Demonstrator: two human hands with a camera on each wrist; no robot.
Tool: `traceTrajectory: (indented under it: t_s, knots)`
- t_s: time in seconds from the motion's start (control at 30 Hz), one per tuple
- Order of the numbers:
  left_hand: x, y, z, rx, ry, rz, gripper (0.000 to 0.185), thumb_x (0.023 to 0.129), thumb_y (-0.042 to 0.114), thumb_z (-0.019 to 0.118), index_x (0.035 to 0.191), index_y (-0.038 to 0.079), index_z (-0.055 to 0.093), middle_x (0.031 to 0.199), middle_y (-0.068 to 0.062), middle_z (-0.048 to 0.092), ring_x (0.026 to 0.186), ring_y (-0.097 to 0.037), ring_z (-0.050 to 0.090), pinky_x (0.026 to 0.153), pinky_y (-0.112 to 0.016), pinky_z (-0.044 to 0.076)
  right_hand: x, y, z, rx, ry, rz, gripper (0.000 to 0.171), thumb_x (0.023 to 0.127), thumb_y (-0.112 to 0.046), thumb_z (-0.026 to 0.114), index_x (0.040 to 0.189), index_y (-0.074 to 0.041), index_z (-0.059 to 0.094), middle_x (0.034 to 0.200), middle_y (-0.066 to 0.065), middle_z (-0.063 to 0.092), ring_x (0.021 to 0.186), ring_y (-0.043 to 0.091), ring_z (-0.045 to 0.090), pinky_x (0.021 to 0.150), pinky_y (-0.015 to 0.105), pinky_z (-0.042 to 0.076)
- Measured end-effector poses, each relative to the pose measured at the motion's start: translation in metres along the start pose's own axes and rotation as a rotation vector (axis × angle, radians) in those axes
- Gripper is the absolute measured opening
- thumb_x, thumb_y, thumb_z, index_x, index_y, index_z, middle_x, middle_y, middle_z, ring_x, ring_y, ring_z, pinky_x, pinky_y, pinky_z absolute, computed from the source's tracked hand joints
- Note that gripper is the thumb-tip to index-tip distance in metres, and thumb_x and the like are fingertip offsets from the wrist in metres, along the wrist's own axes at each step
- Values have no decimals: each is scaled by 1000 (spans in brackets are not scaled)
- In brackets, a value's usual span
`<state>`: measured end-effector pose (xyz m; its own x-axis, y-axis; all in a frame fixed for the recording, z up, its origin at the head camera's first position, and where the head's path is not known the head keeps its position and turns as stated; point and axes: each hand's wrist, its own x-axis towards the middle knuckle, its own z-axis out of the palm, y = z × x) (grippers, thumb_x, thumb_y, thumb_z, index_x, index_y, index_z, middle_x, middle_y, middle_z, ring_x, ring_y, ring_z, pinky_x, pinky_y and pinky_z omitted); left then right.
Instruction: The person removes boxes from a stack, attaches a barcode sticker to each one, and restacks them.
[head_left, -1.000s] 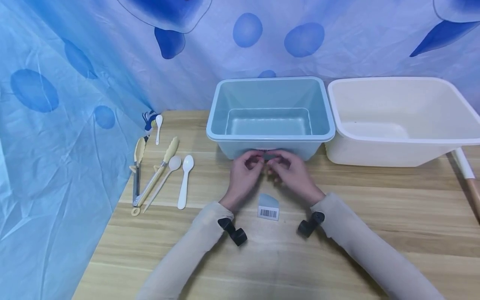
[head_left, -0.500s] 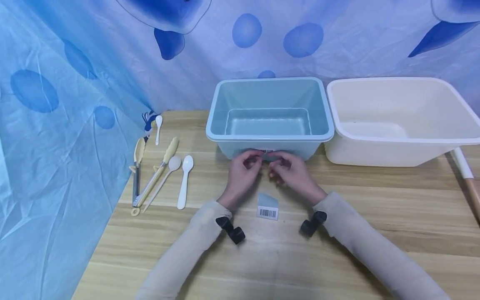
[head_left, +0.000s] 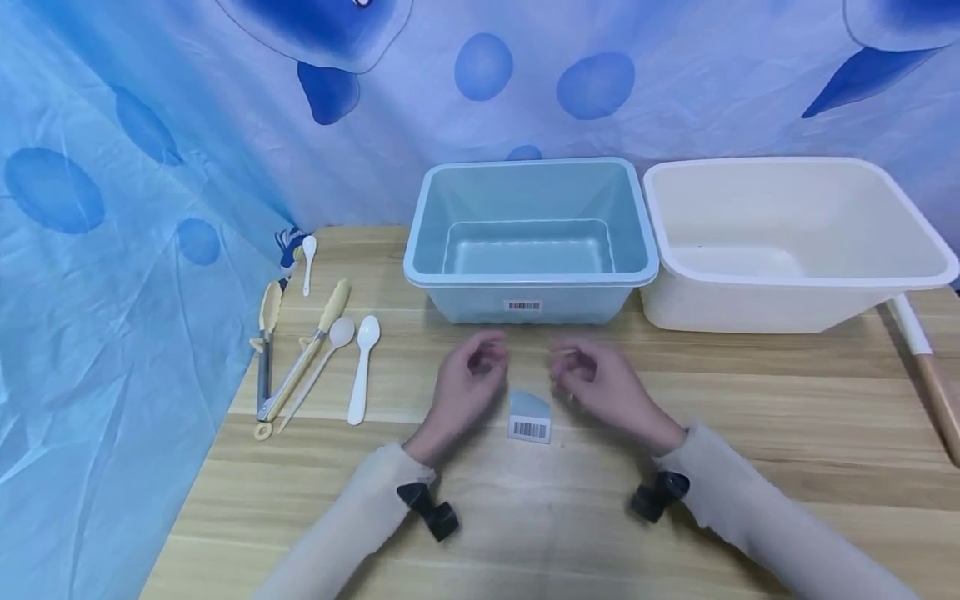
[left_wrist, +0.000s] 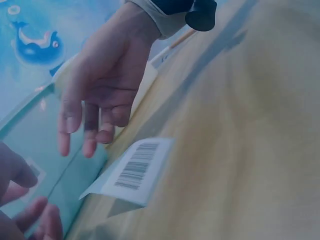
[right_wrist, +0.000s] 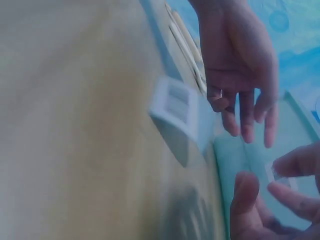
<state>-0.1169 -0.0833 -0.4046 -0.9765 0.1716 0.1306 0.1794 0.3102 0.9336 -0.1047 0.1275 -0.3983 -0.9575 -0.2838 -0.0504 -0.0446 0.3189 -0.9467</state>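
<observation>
A barcode sticker (head_left: 523, 306) lies flat on the front wall of the light blue plastic tub (head_left: 465, 305). My left hand (head_left: 468, 379) is just in front of the tub, its fingers loosely bent and holding nothing. Facing it, my right hand (head_left: 603, 387) also hovers over the table with relaxed, bent fingers and nothing in them. Between the two hands lies a piece of backing paper with a barcode label (head_left: 529, 429), one end curling up off the wood. In the left wrist view, the same barcode label (left_wrist: 137, 167) appears below the right hand (left_wrist: 112, 75).
A white tub (head_left: 750, 304) stands right of the blue one. At left lie tongs (head_left: 307, 354), a white spoon (head_left: 363, 367), a thinner long spoon (head_left: 322, 362) and a small spoon (head_left: 308, 262). A wooden-handled tool (head_left: 933, 392) sticks out at right.
Both hands have come away from the blue tub's front wall, back toward the body and apart. The sticker they covered is now fully visible. The head view has shifted slightly.
</observation>
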Motion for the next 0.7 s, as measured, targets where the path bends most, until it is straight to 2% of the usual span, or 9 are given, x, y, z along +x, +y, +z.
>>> traceTrajectory:
  t_s: [0.17, 0.33, 0.43, 0.57, 0.7]
  knots:
    - [-29, 1, -3, 37, -42, -53, 41, 80, -8, 64, 119, 7, 63, 102, -19, 65, 90, -27, 66, 73, -25, 56, -28, 4, 8, 102, -67, 101, 37, 87, 4, 59, 124, 5, 55, 101, 24, 67, 76, 27, 68, 58, 36, 58]
    - [-46, 4, 2, 59, -156, -69, 42, 80, -6, 67, 119, 6, 61, 103, -15, 66, 89, -22, 68, 68, -23, 55, -45, 9, 21, 242, -106, 181, 35, 88, 5, 60, 122, 5, 53, 103, 27, 66, 75, 27, 69, 58, 39, 59]
    - [-51, 4, 4, 102, -206, -88, 37, 80, -5, 68, 114, 6, 63, 97, -11, 68, 84, -17, 68, 65, -20, 54, -48, 11, 30, 280, -113, 186, 34, 88, 4, 62, 121, 5, 53, 102, 27, 66, 74, 25, 70, 60, 39, 60]
    - [-53, 3, 6, 146, -232, -108, 27, 78, -3, 71, 104, 5, 67, 87, -8, 70, 74, -11, 65, 60, -18, 52, -48, 12, 38, 280, -84, 183, 30, 88, 4, 62, 117, 6, 55, 95, 23, 65, 71, 21, 70, 61, 37, 60]
    - [-51, 2, 8, 77, -246, -148, 28, 77, -5, 72, 104, 3, 67, 87, -10, 69, 72, -10, 64, 61, -18, 54, -48, 13, 40, 270, -32, 174, 25, 88, 5, 61, 113, 8, 57, 90, 21, 63, 68, 21, 68, 59, 35, 59]
